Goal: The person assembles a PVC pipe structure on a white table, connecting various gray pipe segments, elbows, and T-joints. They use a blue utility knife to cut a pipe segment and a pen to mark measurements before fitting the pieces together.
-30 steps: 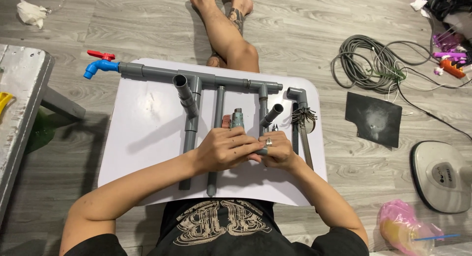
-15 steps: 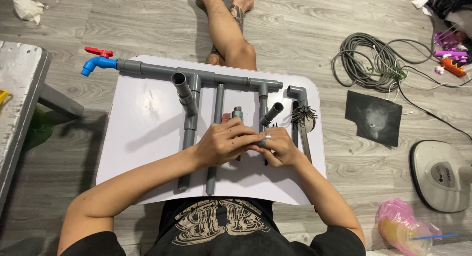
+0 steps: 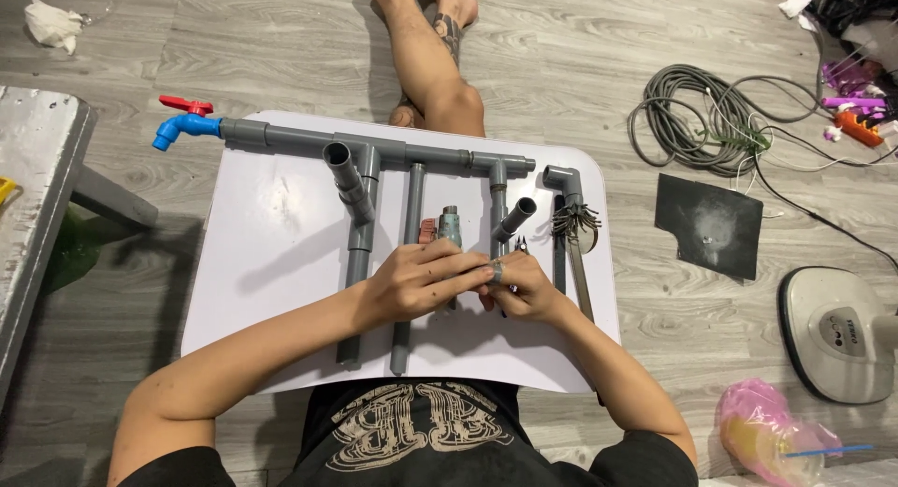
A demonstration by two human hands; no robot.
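Pipe rig (image 3: pixel 374 155) lies loose on the white board (image 3: pixel 271 253) over the lap; left hand (image 3: pixel 416 281) and right hand (image 3: pixel 519 286) pinch a small hidden part together, so a jolt could tip everything off.

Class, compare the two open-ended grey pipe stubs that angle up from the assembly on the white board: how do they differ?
The left stub is longer and leans up-left; the right stub is shorter and leans up-right. The left stub stands clear of the hands; the right stub sits just above the right hand. Both are grey, with open ends.
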